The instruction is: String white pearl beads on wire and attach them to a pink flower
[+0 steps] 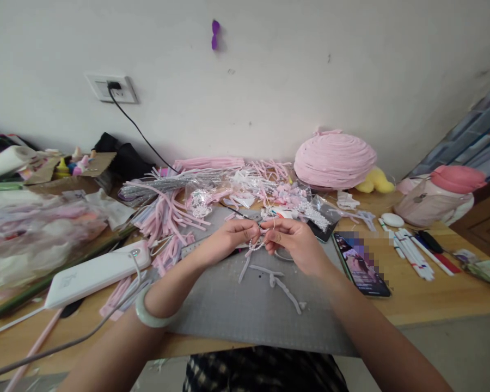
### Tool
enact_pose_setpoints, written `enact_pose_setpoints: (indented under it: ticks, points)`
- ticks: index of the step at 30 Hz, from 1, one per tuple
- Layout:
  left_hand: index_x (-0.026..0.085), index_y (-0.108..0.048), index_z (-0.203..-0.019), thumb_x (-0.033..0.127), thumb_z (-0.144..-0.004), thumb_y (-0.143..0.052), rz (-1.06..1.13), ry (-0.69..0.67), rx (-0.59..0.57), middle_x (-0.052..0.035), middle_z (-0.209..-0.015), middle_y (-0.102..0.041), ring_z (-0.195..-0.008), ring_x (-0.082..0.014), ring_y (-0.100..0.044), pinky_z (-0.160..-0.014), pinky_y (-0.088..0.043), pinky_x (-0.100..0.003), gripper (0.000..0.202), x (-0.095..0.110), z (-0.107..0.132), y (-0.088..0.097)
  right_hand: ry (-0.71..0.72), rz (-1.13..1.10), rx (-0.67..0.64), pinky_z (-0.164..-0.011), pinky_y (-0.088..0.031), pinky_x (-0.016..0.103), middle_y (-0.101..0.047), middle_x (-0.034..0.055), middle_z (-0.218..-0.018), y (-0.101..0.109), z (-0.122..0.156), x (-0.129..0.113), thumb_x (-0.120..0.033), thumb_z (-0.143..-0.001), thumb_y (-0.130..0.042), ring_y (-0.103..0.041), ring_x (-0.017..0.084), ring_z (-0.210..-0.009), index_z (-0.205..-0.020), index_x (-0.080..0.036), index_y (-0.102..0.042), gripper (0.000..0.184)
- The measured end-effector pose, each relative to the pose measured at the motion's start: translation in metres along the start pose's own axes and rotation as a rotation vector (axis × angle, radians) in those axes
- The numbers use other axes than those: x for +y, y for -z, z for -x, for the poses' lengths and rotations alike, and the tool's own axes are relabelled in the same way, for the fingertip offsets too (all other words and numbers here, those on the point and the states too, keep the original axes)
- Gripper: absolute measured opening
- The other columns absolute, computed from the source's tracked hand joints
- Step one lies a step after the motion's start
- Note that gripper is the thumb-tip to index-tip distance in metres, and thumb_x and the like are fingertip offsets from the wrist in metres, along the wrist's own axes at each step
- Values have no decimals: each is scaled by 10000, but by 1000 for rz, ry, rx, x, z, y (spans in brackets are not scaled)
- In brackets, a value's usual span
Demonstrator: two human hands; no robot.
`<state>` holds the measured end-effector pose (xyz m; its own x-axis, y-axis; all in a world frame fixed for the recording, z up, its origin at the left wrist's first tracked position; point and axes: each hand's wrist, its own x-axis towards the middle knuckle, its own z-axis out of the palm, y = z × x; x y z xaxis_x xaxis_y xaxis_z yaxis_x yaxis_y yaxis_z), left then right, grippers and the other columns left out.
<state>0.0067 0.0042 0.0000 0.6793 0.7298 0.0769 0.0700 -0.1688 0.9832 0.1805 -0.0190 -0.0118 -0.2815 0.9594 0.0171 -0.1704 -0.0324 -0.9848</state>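
My left hand [227,238] and my right hand [294,240] meet over a grey cutting mat [228,310]. Both pinch a short string of small white beads [256,245] joined to a pale pink pipe cleaner piece [245,268] that hangs down between them. The fingers of both hands are curled closed round it. A pale green bangle [150,316] sits on my left wrist. Loose pale pipe cleaner pieces [283,287] lie on the mat just below my hands.
A white power bank [93,274] with a cable lies left. A phone [361,264] and pens [412,253] lie right. Piles of pink and silver pipe cleaners [175,209], a pink round bundle [334,159] and a pink bag [436,201] crowd the back.
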Motion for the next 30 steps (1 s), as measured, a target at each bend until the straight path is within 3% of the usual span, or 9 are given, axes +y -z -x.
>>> enact_pose_setpoints:
  ticks: [3,9,12,15,19,23,26,30]
  points:
    - [167,-423,-603,353,-840,-409,119,-41,13,16,-633,-395,-642,-128,-364,-630,-288,-260,301,-5,0,-3,98,114,47,-533,-454,254,-598,-12,-611,0,3,-1,-368,-699,-669,-551,102,-538,-786,-181,-648,207]
    - [167,-413,-571,331,-837,-414,170,0,-39,11,-597,-374,-594,-118,-330,-580,-272,-257,312,-3,3,-4,739,902,291,-750,-409,352,-567,63,-886,-6,19,-13,-349,-734,-650,-520,191,-844,-687,-225,-680,136]
    - [164,-443,-568,321,-811,-443,94,39,-93,10,-588,-387,-593,-121,-347,-567,-279,-254,289,4,5,-5,850,1188,227,-896,-308,402,-604,62,-1013,-10,26,-23,-332,-760,-631,-485,236,-1026,-749,-248,-676,95]
    - [162,-467,-566,310,-798,-461,-4,51,-108,12,-602,-411,-616,-125,-371,-578,-286,-251,275,8,5,-7,778,1236,40,-902,-298,374,-656,43,-913,-12,28,-30,-298,-816,-568,-539,198,-946,-761,-211,-636,123]
    - [166,-435,-533,309,-812,-436,-30,31,-67,21,-568,-388,-581,-115,-352,-577,-273,-257,314,7,3,-8,649,1158,-19,-804,-356,306,-641,39,-773,-10,27,-33,-293,-855,-496,-552,147,-770,-656,-172,-536,236]
    - [162,-452,-547,279,-791,-455,164,100,-117,26,-548,-382,-539,-105,-326,-534,-243,-263,271,-3,2,-8,393,1067,-34,-584,-351,233,-565,1,-655,-5,24,-33,-371,-850,-469,-495,115,-601,-695,-185,-466,243]
    - [154,-481,-567,268,-764,-478,284,146,-149,27,-544,-377,-527,-102,-320,-504,-222,-262,227,-11,0,-11,213,1040,-135,-541,-320,216,-599,-7,-680,0,18,-38,-352,-851,-461,-503,110,-582,-824,-185,-501,174]
    - [132,-535,-633,249,-747,-486,365,205,-157,23,-548,-392,-515,-92,-335,-481,-221,-245,171,-16,-1,-16,85,1086,-328,-548,-313,216,-618,-3,-623,6,4,-46,-278,-858,-425,-507,101,-561,-640,-171,-548,272]
